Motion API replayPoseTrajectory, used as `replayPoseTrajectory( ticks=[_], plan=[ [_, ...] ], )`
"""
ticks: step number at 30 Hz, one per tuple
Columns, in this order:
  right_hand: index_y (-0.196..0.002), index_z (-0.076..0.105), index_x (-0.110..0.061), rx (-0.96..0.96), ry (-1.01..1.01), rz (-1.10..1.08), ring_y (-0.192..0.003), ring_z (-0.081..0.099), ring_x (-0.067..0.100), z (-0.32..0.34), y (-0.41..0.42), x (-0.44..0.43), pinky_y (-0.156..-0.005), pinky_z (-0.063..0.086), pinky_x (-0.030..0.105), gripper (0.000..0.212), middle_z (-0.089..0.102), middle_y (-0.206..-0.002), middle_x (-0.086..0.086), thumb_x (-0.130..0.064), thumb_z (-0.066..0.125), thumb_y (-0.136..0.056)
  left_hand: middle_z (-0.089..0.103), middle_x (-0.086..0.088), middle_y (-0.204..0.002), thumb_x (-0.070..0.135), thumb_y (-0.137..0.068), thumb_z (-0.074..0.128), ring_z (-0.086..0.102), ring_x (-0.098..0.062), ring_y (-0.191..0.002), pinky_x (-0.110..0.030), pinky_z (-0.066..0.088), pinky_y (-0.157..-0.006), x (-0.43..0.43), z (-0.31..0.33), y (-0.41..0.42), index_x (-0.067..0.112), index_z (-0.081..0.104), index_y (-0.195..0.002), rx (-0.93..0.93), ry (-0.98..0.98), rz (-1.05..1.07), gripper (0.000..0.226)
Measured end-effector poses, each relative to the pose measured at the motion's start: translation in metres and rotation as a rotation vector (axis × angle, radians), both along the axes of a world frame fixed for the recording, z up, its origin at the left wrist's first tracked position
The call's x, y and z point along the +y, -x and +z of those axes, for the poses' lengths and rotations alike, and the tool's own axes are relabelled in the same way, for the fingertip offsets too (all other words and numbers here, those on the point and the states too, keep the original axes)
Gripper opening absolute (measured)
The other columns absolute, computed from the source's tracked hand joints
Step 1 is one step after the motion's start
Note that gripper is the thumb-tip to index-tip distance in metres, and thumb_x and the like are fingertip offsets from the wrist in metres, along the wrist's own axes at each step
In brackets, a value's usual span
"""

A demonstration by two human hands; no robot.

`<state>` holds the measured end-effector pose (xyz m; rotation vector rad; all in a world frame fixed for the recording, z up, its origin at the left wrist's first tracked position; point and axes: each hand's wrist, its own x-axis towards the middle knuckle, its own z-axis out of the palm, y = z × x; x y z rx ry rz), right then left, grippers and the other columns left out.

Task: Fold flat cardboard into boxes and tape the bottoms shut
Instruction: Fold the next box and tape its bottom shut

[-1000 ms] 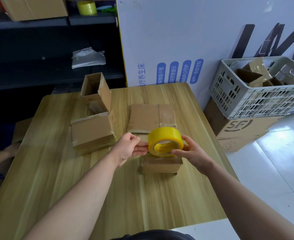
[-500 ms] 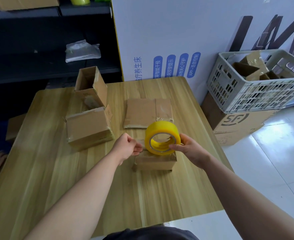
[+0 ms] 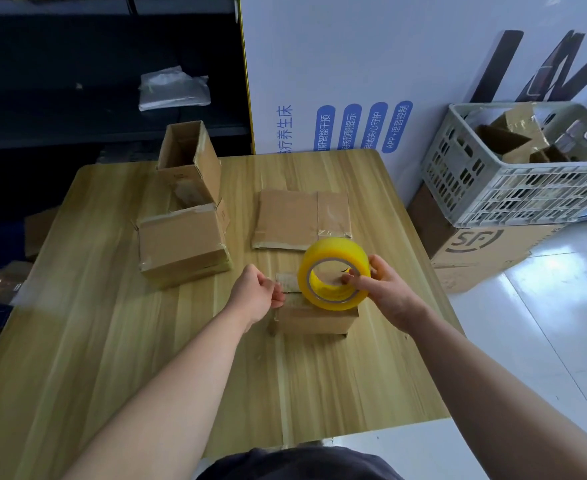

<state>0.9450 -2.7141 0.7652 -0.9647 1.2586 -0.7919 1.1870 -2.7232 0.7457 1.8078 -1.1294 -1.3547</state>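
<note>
Nearest, on the wooden table [image 3: 146, 358], a small box [image 3: 314, 318] sits with its flaps turned up, and both hands work over it. The left hand [image 3: 257, 296] is curled at the box's left edge, fingertips pinched on what looks like the free end of the tape, though the clear strip itself is hard to make out. The right hand [image 3: 385, 289] holds the yellow tape roll [image 3: 333, 273] upright just above the box top, fingers hooked through the core and thumb on the outer face. To tape well, the left hand should press the end firmly down over the side wall, while the right draws the roll straight along the seam, low and taut, so the strip lies centred and unwrinkled (a slack pull probably leaves the flaps gaping). Further left stands a closed box [image 3: 181, 247] with tape glinting on its edges; beside it lies a flat cardboard blank [image 3: 292, 223], not yet folded. Beyond, an open box [image 3: 188, 161] tilts with its mouth showing, and nothing is visible inside. Off the table to the right, a grey crate [image 3: 513, 199] holds several cardboard boxes and rests on a large carton [image 3: 475, 251].
</note>
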Motion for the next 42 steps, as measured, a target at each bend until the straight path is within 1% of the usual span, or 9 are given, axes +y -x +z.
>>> replayPoseTrajectory(
  ticks=[2, 9, 11, 17, 23, 28, 31, 35, 42],
  plan=[
    [-0.116, 0.052, -0.018, 0.059, 0.014, 0.059, -0.112, 0.059, 0.036, 0.008, 0.001, -0.002, -0.101, 0.048, 0.047, 0.053, 0.059, -0.119, 0.023, -0.018, 0.072, -0.068, 0.067, -0.016, -0.094, 0.005, -0.100, 0.036, 0.070, -0.024, -0.082, -0.038, 0.059, -0.079, 0.000, -0.001, -0.001, 0.009, 0.041, -0.088, -0.042, -0.001, -0.033, 0.014],
    [-0.104, 0.054, -0.035, 0.399, 0.182, 0.242, -0.078, 0.061, 0.027, 0.027, 0.002, -0.019, -0.070, 0.054, 0.038, 0.048, 0.064, -0.091, 0.011, -0.007, 0.070, -0.068, 0.067, -0.019, -0.096, -0.002, -0.097, 0.031, 0.069, -0.027, -0.082, -0.036, 0.058, -0.078, 0.002, -0.001, -0.004, 0.010, 0.038, -0.083, 0.016, 0.009, -0.058, 0.019],
    [-0.109, 0.049, -0.029, 0.539, 0.188, 0.288, -0.073, 0.056, 0.019, 0.025, 0.001, -0.017, -0.061, 0.049, 0.031, 0.047, 0.059, -0.088, 0.004, -0.006, 0.070, -0.074, 0.068, -0.017, -0.094, 0.001, -0.099, 0.034, 0.070, -0.026, -0.083, -0.038, 0.058, -0.081, 0.004, -0.005, -0.006, 0.009, 0.039, -0.084, 0.024, -0.002, -0.051, 0.017],
    [-0.118, 0.047, -0.032, 0.578, 0.216, 0.163, -0.090, 0.060, 0.022, 0.003, -0.006, 0.001, -0.076, 0.053, 0.037, 0.054, 0.062, -0.098, 0.000, -0.011, 0.073, -0.076, 0.067, -0.012, -0.090, 0.007, -0.101, 0.032, 0.069, -0.023, -0.075, -0.041, 0.058, -0.079, 0.006, -0.012, -0.002, 0.011, 0.039, -0.085, 0.033, 0.025, 0.016, 0.018],
    [-0.123, 0.047, -0.024, 0.657, 0.230, 0.224, -0.077, 0.058, 0.016, 0.006, -0.011, -0.002, -0.063, 0.050, 0.029, 0.055, 0.060, -0.092, -0.002, -0.010, 0.071, -0.076, 0.061, -0.014, -0.081, 0.007, -0.098, 0.029, 0.064, -0.025, -0.058, -0.034, 0.051, -0.060, 0.006, -0.016, -0.002, 0.012, 0.037, -0.084, -0.049, -0.008, 0.118, 0.018],
    [-0.128, 0.045, -0.022, 0.702, 0.204, 0.267, -0.088, 0.060, 0.024, 0.008, -0.012, -0.006, -0.072, 0.052, 0.038, 0.059, 0.061, -0.102, 0.006, -0.009, 0.070, -0.076, 0.059, -0.013, -0.078, 0.007, -0.097, 0.029, 0.062, -0.023, -0.058, -0.046, 0.057, -0.069, 0.013, -0.022, -0.009, 0.011, 0.037, -0.082, -0.088, -0.028, 0.038, 0.017],
    [-0.129, 0.044, -0.023, 0.702, 0.185, 0.275, -0.092, 0.061, 0.026, 0.008, -0.012, -0.007, -0.077, 0.053, 0.042, 0.060, 0.061, -0.104, 0.007, -0.009, 0.071, -0.077, 0.059, -0.015, -0.085, 0.008, -0.098, 0.031, 0.061, -0.023, -0.064, -0.036, 0.055, -0.058, 0.013, -0.021, -0.008, 0.012, 0.037, -0.082, -0.145, -0.020, -0.001, 0.017],
    [-0.132, 0.043, -0.023, 0.719, 0.171, 0.287, -0.091, 0.061, 0.025, 0.010, -0.014, -0.010, -0.074, 0.053, 0.038, 0.062, 0.061, -0.105, 0.007, -0.008, 0.070, -0.078, 0.060, -0.017, -0.091, 0.012, -0.099, 0.031, 0.063, -0.023, -0.063, -0.040, 0.056, -0.061, 0.014, -0.024, -0.010, 0.011, 0.039, -0.085, -0.189, -0.038, -0.056, 0.016],
    [-0.132, 0.043, -0.021, 0.714, 0.136, 0.298, -0.091, 0.059, 0.024, 0.011, -0.015, -0.012, -0.070, 0.051, 0.033, 0.062, 0.059, -0.104, 0.007, -0.006, 0.070, -0.078, 0.061, -0.016, -0.091, 0.016, -0.100, 0.040, 0.065, -0.022, -0.061, -0.025, 0.049, -0.049, 0.010, -0.023, -0.011, 0.010, 0.043, -0.088, -0.159, -0.102, -0.134, 0.013]
  ],
)
